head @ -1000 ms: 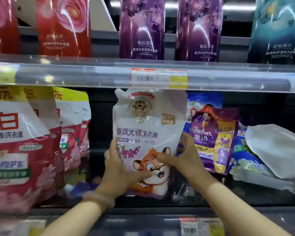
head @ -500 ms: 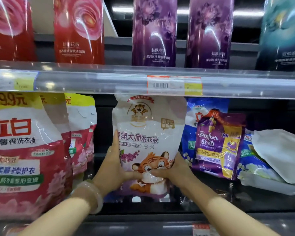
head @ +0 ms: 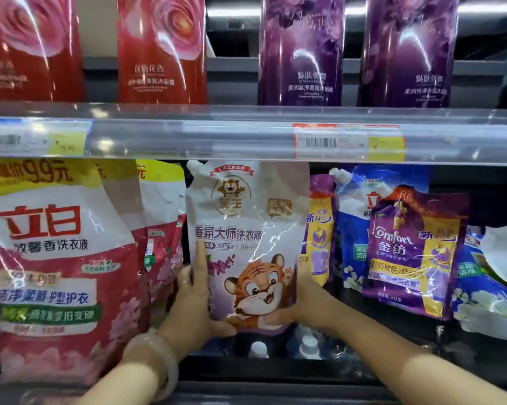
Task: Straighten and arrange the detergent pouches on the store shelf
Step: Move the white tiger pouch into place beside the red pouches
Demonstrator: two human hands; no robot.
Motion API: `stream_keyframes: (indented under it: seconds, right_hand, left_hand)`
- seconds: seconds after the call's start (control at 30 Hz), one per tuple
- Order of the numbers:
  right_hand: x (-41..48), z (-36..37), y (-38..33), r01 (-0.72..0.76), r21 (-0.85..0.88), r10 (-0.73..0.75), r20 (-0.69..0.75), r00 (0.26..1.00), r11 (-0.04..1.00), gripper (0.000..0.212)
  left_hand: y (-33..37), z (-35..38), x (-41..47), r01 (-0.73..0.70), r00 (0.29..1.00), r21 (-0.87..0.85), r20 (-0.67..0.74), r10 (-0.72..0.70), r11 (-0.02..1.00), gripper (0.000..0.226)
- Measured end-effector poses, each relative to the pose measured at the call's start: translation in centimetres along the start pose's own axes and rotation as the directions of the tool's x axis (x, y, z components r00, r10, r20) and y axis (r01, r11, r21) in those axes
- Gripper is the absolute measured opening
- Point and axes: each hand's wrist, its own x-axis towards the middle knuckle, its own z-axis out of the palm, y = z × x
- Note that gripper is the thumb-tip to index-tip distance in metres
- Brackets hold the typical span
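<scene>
Head view: glossy white tiger-print pouch (head: 246, 229) stands upright near the shelf (head: 275, 374) front edge, its lower corners clasped by left grip (head: 192, 305) and right grip (head: 308, 302).

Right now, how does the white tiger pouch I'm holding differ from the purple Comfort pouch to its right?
The tiger pouch is mostly white with a cartoon tiger; the Comfort pouch is purple with a yellow panel. The tiger pouch is held upright by the left hand and right hand at its lower edges; the Comfort pouch stands untouched and slightly askew. Both are glossy soft pouches facing outward.
</scene>
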Motion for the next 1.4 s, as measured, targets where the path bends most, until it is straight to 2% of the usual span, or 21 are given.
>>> stream_keyframes:
  seconds: [0.07, 0.17, 0.27, 0.37, 0.47, 0.53, 0.7, 0.93, 1.03, 1.17, 1.23, 1.3, 1.4]
  right_hand:
    - [0.1, 0.2, 0.1, 0.008, -0.046, -0.01, -0.046, 0.999, 0.999, 0.072]
    - [0.9, 0.4, -0.1, -0.021, -0.079, 0.013, -0.092, 0.996, 0.997, 0.081]
    - [2.4, 0.6, 0.3, -0.041, -0.057, 0.034, -0.117, 0.993, 0.998, 0.078]
    - [4.1, 0.9, 0.7, -0.056, -0.022, 0.052, -0.138, 0.989, 0.998, 0.088]
    - [6.0, 1.0, 1.1, -0.107, -0.047, 0.098, -0.158, 0.983, 0.993, 0.102]
    - [7.2, 1.1, 1.2, -0.16, -0.088, 0.142, -0.183, 0.973, 0.983, 0.107]
    - [8.8, 1.3, 1.1, -0.249, -0.191, 0.185, -0.301, 0.936, 0.95, 0.103]
    - [10.0, 1.7, 1.9, -0.305, -0.131, 0.232, -0.399, 0.887, 0.943, 0.091]
    - [9.6, 1.6, 1.6, -0.323, -0.158, 0.229, -0.431, 0.873, 0.933, 0.086]
    - [8.5, 2.1, 1.0, -0.343, -0.211, 0.22, -0.45, 0.865, 0.915, 0.092]
    - [7.4, 2.2, 0.8, -0.332, -0.26, 0.189, -0.454, 0.871, 0.907, 0.092]
    - [6.0, 2.2, 0.5, -0.273, -0.331, 0.113, -0.432, 0.895, 0.903, 0.094]
    - [3.3, 1.3, 0.2, -0.187, -0.424, -0.012, -0.425, 0.905, 0.886, 0.095]
  left_hand:
    - [-0.2, 0.0, 0.0, 0.005, 1.0, 0.004, -0.002, -0.005, 1.0, 0.148]
    - [-0.3, 0.1, 0.6, 0.019, 0.999, 0.02, -0.03, -0.018, 1.0, 0.149]
    - [-0.4, 0.1, 1.6, 0.084, 0.995, 0.071, -0.058, -0.08, 0.994, 0.149]
    - [-1.1, 0.3, 3.0, 0.16, 0.987, 0.142, -0.05, -0.154, 0.977, 0.146]
    - [-1.6, 0.5, 4.5, 0.198, 0.98, 0.322, -0.079, -0.182, 0.926, 0.132]
    - [-1.9, 0.8, 5.2, 0.217, 0.976, 0.43, -0.112, -0.187, 0.876, 0.137]
    - [-2.2, 0.8, 6.6, 0.2, 0.98, 0.279, -0.053, -0.193, 0.939, 0.138]
    - [-2.6, 1.0, 8.2, 0.217, 0.976, 0.212, -0.014, -0.219, 0.953, 0.141]
    - [-2.3, 0.9, 8.3, 0.235, 0.971, 0.235, -0.007, -0.241, 0.943, 0.141]
    - [-1.4, 0.6, 7.5, 0.285, 0.955, 0.333, -0.022, -0.295, 0.899, 0.141]
    - [-0.7, 0.8, 6.5, 0.253, 0.966, 0.45, -0.072, -0.248, 0.856, 0.137]
    - [0.1, 1.4, 5.2, 0.121, 0.992, 0.511, -0.094, -0.084, 0.851, 0.128]
    - [1.9, 3.0, 3.9, -0.166, 0.984, 0.368, -0.002, 0.179, 0.915, 0.107]
